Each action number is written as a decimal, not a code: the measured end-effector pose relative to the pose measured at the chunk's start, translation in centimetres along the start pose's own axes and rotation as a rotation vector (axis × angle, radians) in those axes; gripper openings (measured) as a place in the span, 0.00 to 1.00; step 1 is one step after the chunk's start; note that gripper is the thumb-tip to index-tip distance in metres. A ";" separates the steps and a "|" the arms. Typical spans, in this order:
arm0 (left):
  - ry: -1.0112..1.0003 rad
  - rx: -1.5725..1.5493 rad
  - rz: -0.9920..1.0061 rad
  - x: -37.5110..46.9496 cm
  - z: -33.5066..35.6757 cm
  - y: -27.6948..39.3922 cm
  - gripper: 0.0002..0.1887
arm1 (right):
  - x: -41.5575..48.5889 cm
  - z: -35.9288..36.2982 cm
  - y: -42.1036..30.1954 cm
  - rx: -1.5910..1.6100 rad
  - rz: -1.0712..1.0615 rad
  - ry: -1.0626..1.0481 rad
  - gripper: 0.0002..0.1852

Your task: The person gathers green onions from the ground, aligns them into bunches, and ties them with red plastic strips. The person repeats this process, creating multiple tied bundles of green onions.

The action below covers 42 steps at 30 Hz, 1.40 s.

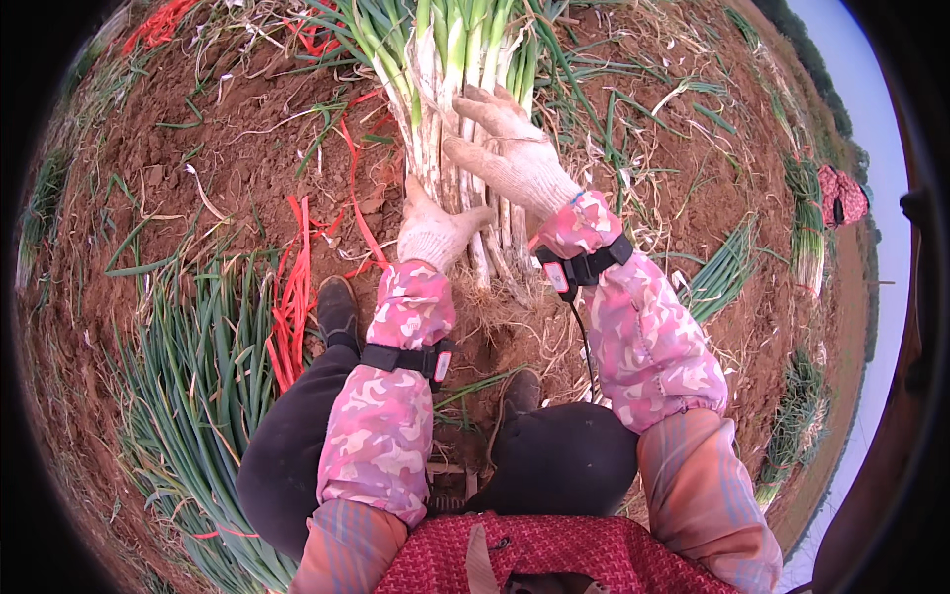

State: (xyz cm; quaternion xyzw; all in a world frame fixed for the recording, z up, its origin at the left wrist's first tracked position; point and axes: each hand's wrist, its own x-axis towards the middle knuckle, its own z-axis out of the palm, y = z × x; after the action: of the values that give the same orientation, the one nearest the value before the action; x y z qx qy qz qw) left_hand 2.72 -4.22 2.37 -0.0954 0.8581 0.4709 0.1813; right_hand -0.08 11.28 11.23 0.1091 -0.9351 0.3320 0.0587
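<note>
Straight in front of me on the soil is a bunch of green onions (445, 141), white stalks and hairy roots towards me, green leaves away. My left hand (438, 230), in a pale knit glove, is against the lower stalks on the left, thumb and forefinger spread; its other fingers are hidden. Higher up on the right, my gloved right hand (516, 152) lies over the stalks with its fingers extended and apart. Red plastic strips (293, 312) lie on the ground left of the bunch, beside my shoe.
A large pile of green onions (200, 393) lies by my left leg. Loose green onions (720, 271) are to the right. Farther right are a tied bunch (807, 230), another bundle (794, 423) and a person (844, 195). More red strips (159, 22) are at the upper left.
</note>
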 end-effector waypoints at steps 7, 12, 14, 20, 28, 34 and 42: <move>-0.068 -0.308 0.110 2.5 0.3 -3.0 0.76 | -33.1 -3.8 12.7 0.431 0.791 0.552 0.21; -0.289 -0.251 0.136 4.6 -3.1 -4.5 0.50 | -59.9 3.9 13.7 0.025 1.712 0.722 0.31; -0.363 -0.396 -0.019 4.9 -4.9 -4.9 0.43 | -64.6 6.7 12.2 0.020 1.833 0.631 0.36; 0.174 -0.456 0.239 -1.9 -7.8 2.7 0.31 | -60.6 9.0 16.1 -0.262 1.693 0.420 0.45; 0.087 -0.355 0.962 -14.7 5.1 11.0 0.25 | -58.5 5.7 25.5 -0.070 2.074 0.321 0.51; -0.699 -0.118 0.557 -20.2 15.0 4.1 0.23 | -61.1 1.8 25.4 0.805 1.668 0.506 0.18; -1.087 -0.098 0.072 -24.1 21.8 -2.1 0.29 | -49.8 -5.4 20.1 1.118 1.198 0.865 0.18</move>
State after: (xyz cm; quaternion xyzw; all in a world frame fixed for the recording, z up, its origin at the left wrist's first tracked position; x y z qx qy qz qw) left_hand 30.27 12.85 -0.28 0.1826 0.6206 0.4977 0.5777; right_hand 43.53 38.13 -5.92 -0.5133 -0.4359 0.7217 0.1602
